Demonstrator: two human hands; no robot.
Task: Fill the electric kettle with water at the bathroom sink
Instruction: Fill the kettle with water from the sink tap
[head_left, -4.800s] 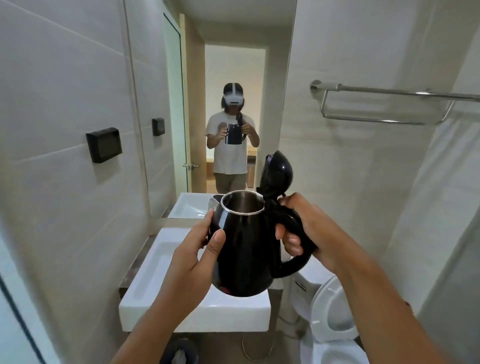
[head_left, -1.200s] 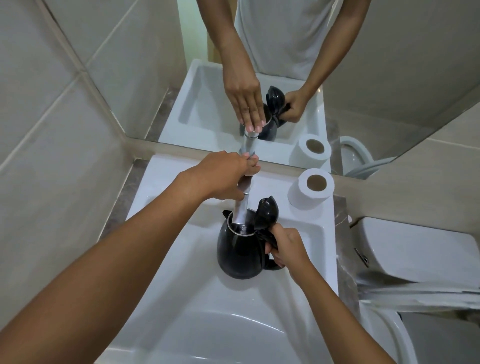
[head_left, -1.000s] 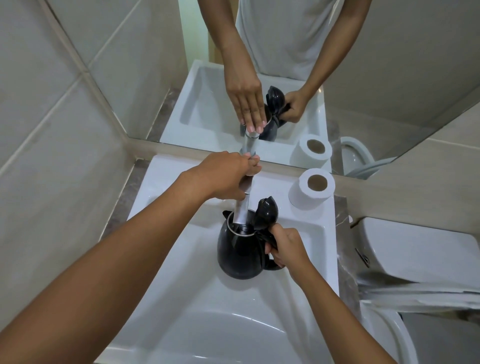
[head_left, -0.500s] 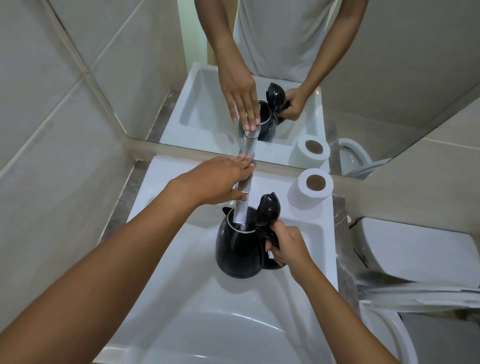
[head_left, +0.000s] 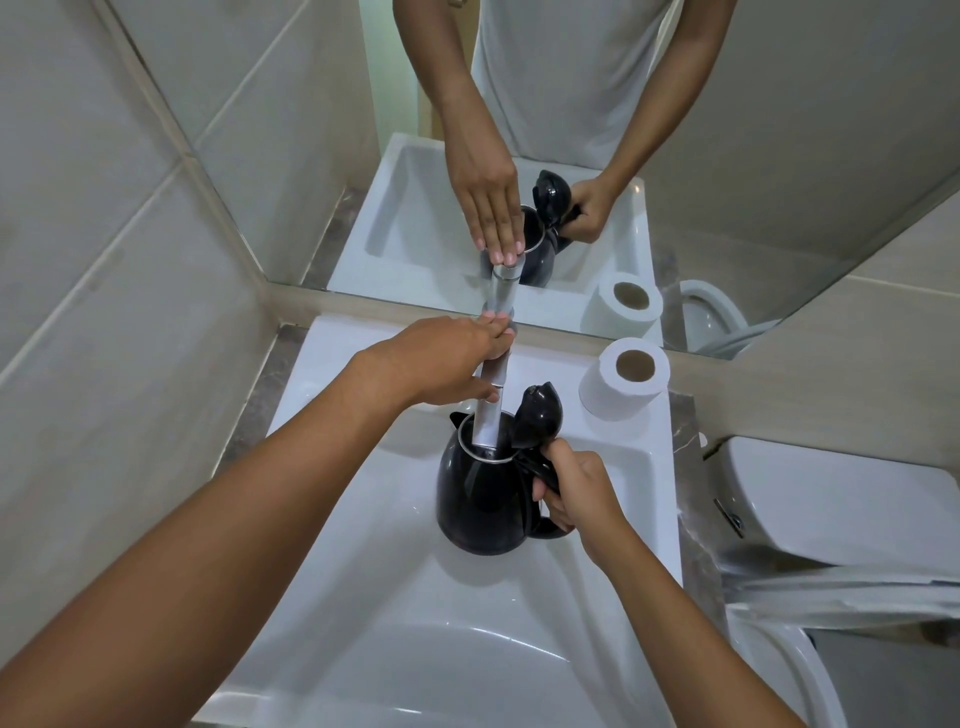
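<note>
A black electric kettle with its lid flipped up stands in the white sink. My right hand grips its handle. The silver faucet reaches down into the kettle's steel-rimmed mouth. My left hand lies flat on top of the faucet, fingers stretched toward the mirror. Whether water runs cannot be told.
A toilet paper roll sits on the sink's back right corner. A mirror behind the sink reflects my arms and the kettle. A white toilet tank is at the right. Tiled wall closes the left side.
My left hand has flattened from a curled grip on the faucet top. The kettle stays under the spout in my right hand, shifted slightly.
</note>
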